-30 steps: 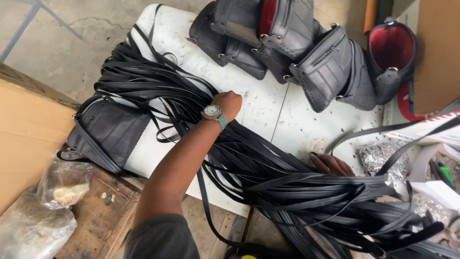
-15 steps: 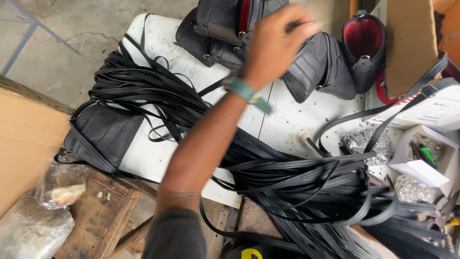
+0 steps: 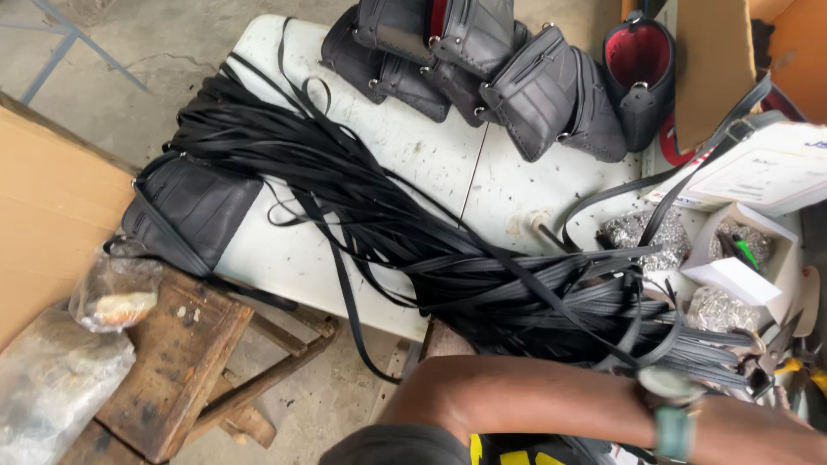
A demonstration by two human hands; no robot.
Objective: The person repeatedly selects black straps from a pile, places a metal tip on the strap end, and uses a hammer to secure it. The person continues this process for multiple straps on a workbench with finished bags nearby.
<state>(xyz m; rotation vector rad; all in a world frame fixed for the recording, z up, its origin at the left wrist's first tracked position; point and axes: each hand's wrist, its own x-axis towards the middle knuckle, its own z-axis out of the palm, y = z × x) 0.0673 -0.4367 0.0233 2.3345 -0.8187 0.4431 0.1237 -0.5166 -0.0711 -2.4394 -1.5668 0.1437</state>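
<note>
The left forearm (image 3: 551, 405) crosses the white tabletop's (image 3: 413, 155) near edge, its hand off-frame — grip cannot be told; the right hand is unseen. The black strap bundle (image 3: 448, 250) overhangs that edge — a snagged loop could likely drag it off.

A long bundle of black leather straps (image 3: 413, 224) lies across the white surface (image 3: 413, 146); black leather bags (image 3: 517, 77) sit at twelve o'clock.
</note>
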